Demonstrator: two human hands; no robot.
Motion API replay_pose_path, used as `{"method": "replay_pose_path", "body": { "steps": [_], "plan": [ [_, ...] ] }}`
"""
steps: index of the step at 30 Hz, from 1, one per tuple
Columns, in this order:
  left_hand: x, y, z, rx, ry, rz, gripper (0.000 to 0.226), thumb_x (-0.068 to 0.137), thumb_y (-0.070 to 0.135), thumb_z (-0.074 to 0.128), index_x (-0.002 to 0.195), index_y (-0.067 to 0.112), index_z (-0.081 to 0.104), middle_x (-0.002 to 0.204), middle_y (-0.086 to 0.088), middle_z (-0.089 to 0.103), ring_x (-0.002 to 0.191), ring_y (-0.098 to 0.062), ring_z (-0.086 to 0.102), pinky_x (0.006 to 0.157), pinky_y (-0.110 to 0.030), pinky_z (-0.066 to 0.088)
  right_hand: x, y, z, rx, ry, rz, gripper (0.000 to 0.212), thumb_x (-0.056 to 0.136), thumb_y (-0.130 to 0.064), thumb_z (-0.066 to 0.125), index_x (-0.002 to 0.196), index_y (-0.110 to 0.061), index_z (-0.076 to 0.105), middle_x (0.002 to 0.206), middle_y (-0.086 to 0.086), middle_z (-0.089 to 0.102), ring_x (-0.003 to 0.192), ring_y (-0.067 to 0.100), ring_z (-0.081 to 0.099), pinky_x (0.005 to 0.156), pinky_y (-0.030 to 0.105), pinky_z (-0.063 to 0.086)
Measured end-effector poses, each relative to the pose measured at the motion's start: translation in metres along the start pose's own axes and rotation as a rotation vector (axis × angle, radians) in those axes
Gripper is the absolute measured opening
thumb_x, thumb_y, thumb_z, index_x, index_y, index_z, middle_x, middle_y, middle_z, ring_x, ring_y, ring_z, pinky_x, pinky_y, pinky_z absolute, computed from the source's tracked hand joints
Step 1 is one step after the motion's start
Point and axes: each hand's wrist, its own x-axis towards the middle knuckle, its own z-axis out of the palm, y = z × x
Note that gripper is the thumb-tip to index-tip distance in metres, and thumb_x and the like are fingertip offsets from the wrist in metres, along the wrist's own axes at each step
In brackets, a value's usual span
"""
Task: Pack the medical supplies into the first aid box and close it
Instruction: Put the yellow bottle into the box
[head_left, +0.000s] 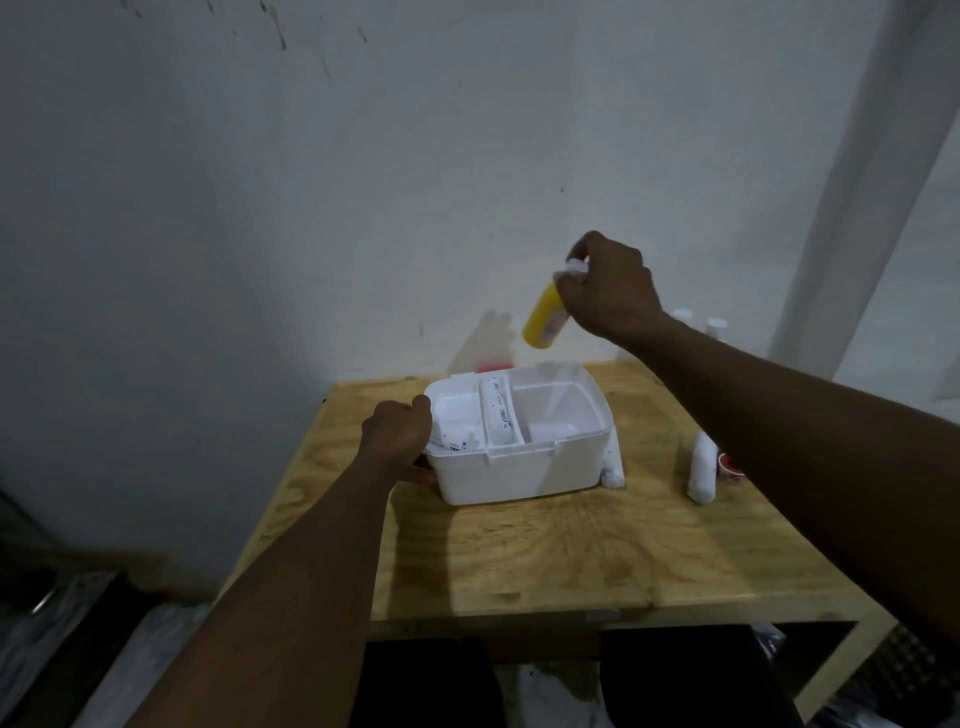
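The white first aid box (524, 470) stands open on the wooden table (545, 551), with a divided tray inside. A white wrapped roll (497, 413) lies in the tray's middle slot, and more white packets fill the left compartment. My left hand (397, 434) grips the box's left rim. My right hand (608, 291) holds a yellow bottle (543, 319) with a white cap in the air above the box's back right, tilted cap-up. The lid (485, 340) leans against the wall behind the box.
A white bottle (702, 467) and a small red-capped item (730, 464) lie on the table to the right. Another white tube (613, 462) rests against the box's right side. Two white-capped bottles (698, 325) stand at the back right. The wall is close behind.
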Motion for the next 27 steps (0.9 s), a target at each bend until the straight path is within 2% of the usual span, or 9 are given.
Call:
{"method": "replay_pose_path", "body": {
  "steps": [5, 10, 13, 16, 20, 24, 27],
  "plan": [
    [0.000, 0.000, 0.000, 0.002, -0.002, 0.006, 0.035, 0.098, 0.033, 0.045, 0.083, 0.005, 0.060, 0.098, -0.020, 0.068, 0.080, -0.035, 0.069, 0.044, -0.035, 0.057, -0.008, -0.013, 0.018, -0.076, -0.192, -0.047, 0.025, 0.076, -0.034, 0.057, 0.096, -0.019, 0.060, 0.107, 0.008, 0.066, 0.096, 0.031, 0.062, 0.075, 0.032, 0.045],
    [0.000, -0.001, 0.000, 0.006, -0.005, 0.014, 0.035, 0.098, 0.034, 0.044, 0.081, 0.007, 0.059, 0.098, -0.019, 0.068, 0.082, -0.036, 0.070, 0.048, -0.037, 0.058, -0.023, 0.000, 0.041, -0.157, -0.386, -0.020, 0.017, 0.075, -0.030, 0.059, 0.090, -0.025, 0.055, 0.111, 0.008, 0.063, 0.098, 0.030, 0.061, 0.078, 0.034, 0.048],
    [-0.001, -0.001, -0.001, 0.004, -0.008, 0.014, 0.035, 0.098, 0.034, 0.044, 0.082, 0.007, 0.060, 0.098, -0.019, 0.068, 0.082, -0.036, 0.070, 0.045, -0.035, 0.057, -0.033, 0.008, 0.052, -0.168, -0.459, -0.016, 0.014, 0.076, -0.024, 0.059, 0.090, -0.024, 0.055, 0.111, 0.008, 0.063, 0.098, 0.029, 0.060, 0.076, 0.033, 0.046],
    [-0.001, -0.001, -0.001, -0.007, -0.009, 0.011, 0.034, 0.098, 0.033, 0.044, 0.082, 0.007, 0.060, 0.098, -0.018, 0.067, 0.081, -0.035, 0.069, 0.043, -0.034, 0.057, -0.039, 0.012, 0.061, -0.165, -0.492, -0.025, 0.016, 0.077, -0.019, 0.061, 0.091, -0.023, 0.056, 0.112, 0.008, 0.062, 0.097, 0.028, 0.059, 0.072, 0.031, 0.042],
    [0.000, -0.001, 0.000, 0.002, -0.011, 0.008, 0.034, 0.098, 0.034, 0.044, 0.083, 0.009, 0.060, 0.101, -0.018, 0.067, 0.083, -0.035, 0.069, 0.044, -0.035, 0.057, -0.042, 0.012, 0.069, -0.160, -0.487, -0.068, 0.025, 0.080, -0.014, 0.061, 0.104, -0.018, 0.062, 0.114, 0.009, 0.063, 0.099, 0.029, 0.058, 0.074, 0.030, 0.040],
    [0.002, -0.003, 0.000, 0.031, 0.001, 0.020, 0.036, 0.098, 0.035, 0.042, 0.093, 0.007, 0.062, 0.102, -0.018, 0.067, 0.082, -0.035, 0.069, 0.053, -0.042, 0.062, -0.043, 0.009, 0.073, -0.198, -0.463, -0.118, 0.032, 0.083, -0.012, 0.060, 0.115, -0.016, 0.058, 0.114, 0.011, 0.063, 0.099, 0.030, 0.059, 0.075, 0.033, 0.044],
    [0.003, -0.003, 0.000, 0.035, 0.017, 0.037, 0.036, 0.097, 0.037, 0.043, 0.085, 0.009, 0.062, 0.099, -0.018, 0.068, 0.082, -0.037, 0.070, 0.062, -0.050, 0.064, -0.044, 0.009, 0.076, -0.228, -0.427, -0.145, 0.032, 0.085, -0.010, 0.059, 0.117, -0.016, 0.056, 0.113, 0.012, 0.063, 0.098, 0.031, 0.059, 0.077, 0.036, 0.047]
  ]
}}
